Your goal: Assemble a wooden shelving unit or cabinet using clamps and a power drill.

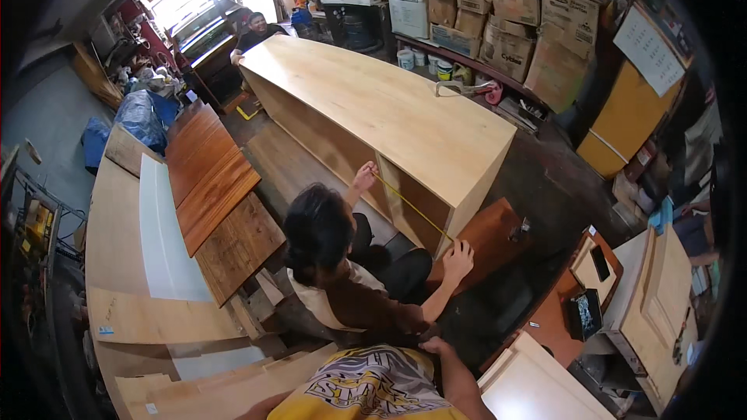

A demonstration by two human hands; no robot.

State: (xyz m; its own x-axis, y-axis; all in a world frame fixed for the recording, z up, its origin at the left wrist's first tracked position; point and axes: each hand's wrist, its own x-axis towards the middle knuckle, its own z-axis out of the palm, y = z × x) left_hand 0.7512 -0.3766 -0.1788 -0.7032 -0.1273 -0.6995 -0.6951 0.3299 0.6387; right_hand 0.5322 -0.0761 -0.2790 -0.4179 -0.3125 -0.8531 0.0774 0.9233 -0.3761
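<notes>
My right hand (437,346) is close to my yellow shirt, just behind a crouching person (319,241); its fingers are mostly hidden. Of my left arm only a bit of forearm shows at the lower edge, and the hand is out of view. In front, the crouching person stretches a yellow tape measure (411,204) across the open compartment of a long pale wooden cabinet (373,101). One of that person's hands is at the divider, the other at the near end panel. A second person (261,29) has a hand at the cabinet's far end.
Left lie wood boards (210,163) and a long pale panel (117,225). A metal clamp (459,89) sits at the cabinet top's far edge. Cardboard boxes (506,43) fill a back shelf. Right stands a reddish-brown table (556,311) with a dark box (582,313) and a phone (600,263).
</notes>
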